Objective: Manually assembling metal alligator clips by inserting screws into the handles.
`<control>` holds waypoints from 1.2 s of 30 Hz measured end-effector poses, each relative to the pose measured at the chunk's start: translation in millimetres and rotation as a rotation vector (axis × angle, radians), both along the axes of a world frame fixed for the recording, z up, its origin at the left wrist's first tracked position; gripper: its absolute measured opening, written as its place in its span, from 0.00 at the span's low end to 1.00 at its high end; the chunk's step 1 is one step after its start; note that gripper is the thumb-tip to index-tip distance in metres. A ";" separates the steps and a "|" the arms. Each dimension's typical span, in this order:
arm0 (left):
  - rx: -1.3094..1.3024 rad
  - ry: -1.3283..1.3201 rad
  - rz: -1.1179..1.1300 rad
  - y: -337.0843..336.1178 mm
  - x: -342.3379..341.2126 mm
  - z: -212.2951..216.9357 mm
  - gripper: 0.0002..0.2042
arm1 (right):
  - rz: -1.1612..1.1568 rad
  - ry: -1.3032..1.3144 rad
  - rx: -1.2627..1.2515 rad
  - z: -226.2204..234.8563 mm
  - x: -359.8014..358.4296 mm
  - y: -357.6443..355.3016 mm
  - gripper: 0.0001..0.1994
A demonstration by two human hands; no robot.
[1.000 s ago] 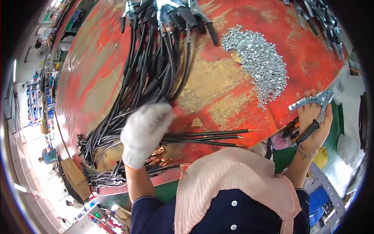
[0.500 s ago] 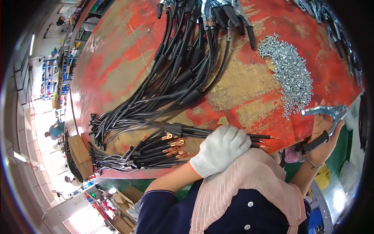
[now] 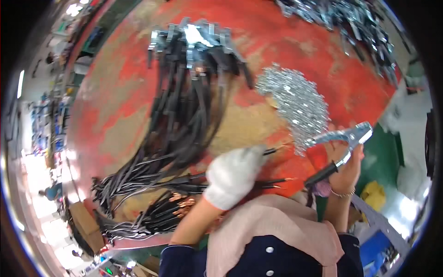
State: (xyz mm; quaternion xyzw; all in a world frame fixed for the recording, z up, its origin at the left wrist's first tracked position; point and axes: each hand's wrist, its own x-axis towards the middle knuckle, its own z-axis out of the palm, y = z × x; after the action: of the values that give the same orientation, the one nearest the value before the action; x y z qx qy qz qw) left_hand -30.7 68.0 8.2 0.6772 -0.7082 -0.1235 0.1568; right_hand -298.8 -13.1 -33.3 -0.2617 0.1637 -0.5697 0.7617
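Note:
My left hand, in a white knit glove, is closed round a black cable whose bare copper strands point right. More black cables with bare copper ends lie just below it. My right hand, ungloved and wearing a bracelet, grips a silver metal spring clamp with a black handle sleeve. The clamp's jaw reaches left toward the cable end, with a gap between them. Right behind the clamp's jaw spreads a heap of small silver screws or nuts. The gloved fingers are smeared by motion.
A thick bundle of black cables with silver clamps at its far end spans the red worn table. Near the left front lie cables with copper lugs. Loose clamps heap at the far right. A cardboard box stands left.
My left hand has lifted one cable's bare end away from the others. My right hand has turned the clamp and brought it nearer that end. The whole view has shifted.

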 end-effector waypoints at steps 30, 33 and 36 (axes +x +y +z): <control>0.429 0.751 0.261 -17.6 -17.0 6.8 0.14 | -0.054 0.287 0.036 19.8 49.9 25.5 0.26; 0.461 0.785 0.275 -18.7 -22.8 10.0 0.14 | -0.037 0.310 0.018 21.1 46.2 29.6 0.26; 0.463 0.763 0.291 -14.3 -20.8 2.1 0.15 | -0.013 0.343 -0.020 23.6 47.9 31.8 0.26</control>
State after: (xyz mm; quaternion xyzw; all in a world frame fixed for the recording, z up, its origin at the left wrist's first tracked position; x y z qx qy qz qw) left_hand -51.5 53.7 10.3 0.6927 -0.4516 -0.4951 0.2667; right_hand -250.9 18.7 -9.7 -0.3616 0.2872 -0.5233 0.7161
